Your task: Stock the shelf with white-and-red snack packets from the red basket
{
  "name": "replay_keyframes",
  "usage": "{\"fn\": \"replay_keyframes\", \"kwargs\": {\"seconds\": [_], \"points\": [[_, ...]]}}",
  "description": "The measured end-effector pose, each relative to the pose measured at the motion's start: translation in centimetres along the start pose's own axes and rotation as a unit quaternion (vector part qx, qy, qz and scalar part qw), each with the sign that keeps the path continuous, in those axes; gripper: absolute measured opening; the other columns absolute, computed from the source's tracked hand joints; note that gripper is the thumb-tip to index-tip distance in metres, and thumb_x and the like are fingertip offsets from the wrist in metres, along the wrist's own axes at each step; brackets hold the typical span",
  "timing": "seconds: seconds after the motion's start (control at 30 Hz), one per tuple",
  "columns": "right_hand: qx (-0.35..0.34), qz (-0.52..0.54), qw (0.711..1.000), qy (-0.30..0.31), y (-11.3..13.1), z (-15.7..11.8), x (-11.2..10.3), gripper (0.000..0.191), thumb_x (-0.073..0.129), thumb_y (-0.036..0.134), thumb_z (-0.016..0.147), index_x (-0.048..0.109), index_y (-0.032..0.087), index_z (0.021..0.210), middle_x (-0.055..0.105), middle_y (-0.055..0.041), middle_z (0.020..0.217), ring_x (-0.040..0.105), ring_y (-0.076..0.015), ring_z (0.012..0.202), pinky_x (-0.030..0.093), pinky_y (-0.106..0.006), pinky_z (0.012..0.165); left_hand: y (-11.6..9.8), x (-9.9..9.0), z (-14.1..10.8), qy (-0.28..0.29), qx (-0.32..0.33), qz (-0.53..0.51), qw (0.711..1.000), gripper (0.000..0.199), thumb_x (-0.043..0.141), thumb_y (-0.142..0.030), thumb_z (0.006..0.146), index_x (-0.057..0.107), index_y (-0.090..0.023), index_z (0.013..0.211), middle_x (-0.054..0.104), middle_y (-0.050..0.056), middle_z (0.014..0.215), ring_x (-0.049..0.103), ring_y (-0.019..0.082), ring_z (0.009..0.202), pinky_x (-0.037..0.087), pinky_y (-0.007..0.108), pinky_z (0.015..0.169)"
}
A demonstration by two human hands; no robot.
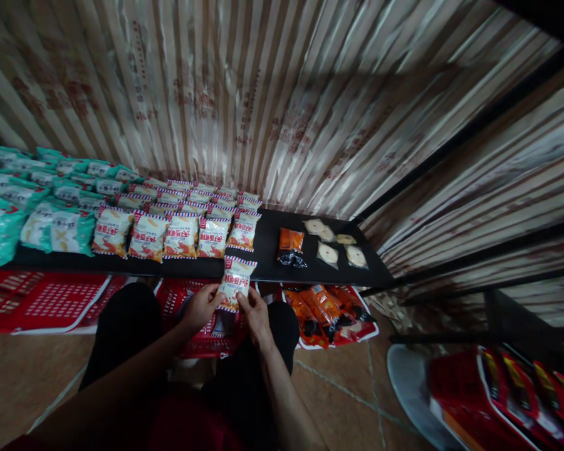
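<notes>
A small white and red snack bag [236, 279] with a striped top edge is held upright in front of the black shelf [267, 266]. My left hand [203, 307] pinches its lower left side. On its lower right, my right hand [257, 316] has its thumb on the front of the bag. Just behind stand rows of matching snack bags [181, 235], the nearest at the right end of the front row. To their left are several teal snack bags [70, 228]. An orange and black snack packet [291, 246] lies right of the rows.
Flat, round wrapped snacks [328, 252] lie at the shelf's right end. Below the shelf are red baskets [87, 304], one with orange packets [324, 305]. A striped curtain [272, 94] hangs behind. Black metal bars [432, 88] and a grey tub [407, 376] are at right.
</notes>
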State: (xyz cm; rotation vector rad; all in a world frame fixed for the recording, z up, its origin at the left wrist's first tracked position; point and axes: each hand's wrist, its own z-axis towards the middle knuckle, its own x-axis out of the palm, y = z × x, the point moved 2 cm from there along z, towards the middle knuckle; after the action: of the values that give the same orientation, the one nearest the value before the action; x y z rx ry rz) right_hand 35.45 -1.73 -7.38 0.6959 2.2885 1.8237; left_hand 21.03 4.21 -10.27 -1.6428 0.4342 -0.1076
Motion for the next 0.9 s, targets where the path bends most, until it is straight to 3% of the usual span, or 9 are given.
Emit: {"fn": "replay_keyframes", "kwargs": {"seconds": [0.2, 0.4, 0.6, 0.9], "points": [[-0.016, -0.002, 1.000, -0.010, -0.3, 1.5, -0.9, 0.047, 0.072, 0.038, 0.066, 0.065, 0.018, 0.107, 0.072, -0.0037, 0.094, 0.066, -0.0211, 0.082, 0.051, -0.034, 0.079, -2.2, 0.6, 0.5, 0.023, -0.040, 0.057, 0.997, 0.042, 0.052, -0.033, 0.079, 0.054, -0.019, 0.118, 0.069, 0.004, 0.097, 0.065, 0.014, 0.063, 0.051, 0.024, 0.056], [-0.040, -0.023, 0.999, -0.021, 0.2, 2.7, -1.5, 0.046, 0.069, 0.037, 0.069, 0.064, 0.017, 0.110, 0.072, -0.0049, 0.092, 0.066, -0.0201, 0.078, 0.051, -0.032, 0.075, -3.8, 1.1, 1.5, 0.014, 0.019, 0.132, 0.991, 0.028, 0.053, -0.027, 0.081, 0.058, -0.018, 0.108, 0.068, 0.005, 0.099, 0.065, 0.017, 0.085, 0.050, 0.027, 0.077], [-0.049, -0.050, 0.997, -0.029, 0.6, 3.8, -1.7, 0.047, 0.069, 0.038, 0.069, 0.064, 0.016, 0.111, 0.072, -0.0063, 0.095, 0.065, -0.0206, 0.081, 0.050, -0.033, 0.078, -4.5, 1.6, 2.2, -0.037, 0.055, 0.193, 0.979, 0.025, 0.052, -0.026, 0.081, 0.061, -0.015, 0.102, 0.065, 0.007, 0.094, 0.063, 0.017, 0.082, 0.049, 0.028, 0.074], [-0.036, -0.065, 0.997, -0.027, 1.2, 4.7, -1.6, 0.050, 0.068, 0.042, 0.069, 0.064, 0.014, 0.109, 0.072, -0.0072, 0.092, 0.066, -0.0211, 0.079, 0.051, -0.032, 0.075, -4.2, 1.8, 3.2, -0.061, 0.078, 0.207, 0.973, 0.020, 0.052, -0.027, 0.082, 0.060, -0.018, 0.097, 0.064, 0.004, 0.090, 0.062, 0.015, 0.076, 0.048, 0.028, 0.072]]}}
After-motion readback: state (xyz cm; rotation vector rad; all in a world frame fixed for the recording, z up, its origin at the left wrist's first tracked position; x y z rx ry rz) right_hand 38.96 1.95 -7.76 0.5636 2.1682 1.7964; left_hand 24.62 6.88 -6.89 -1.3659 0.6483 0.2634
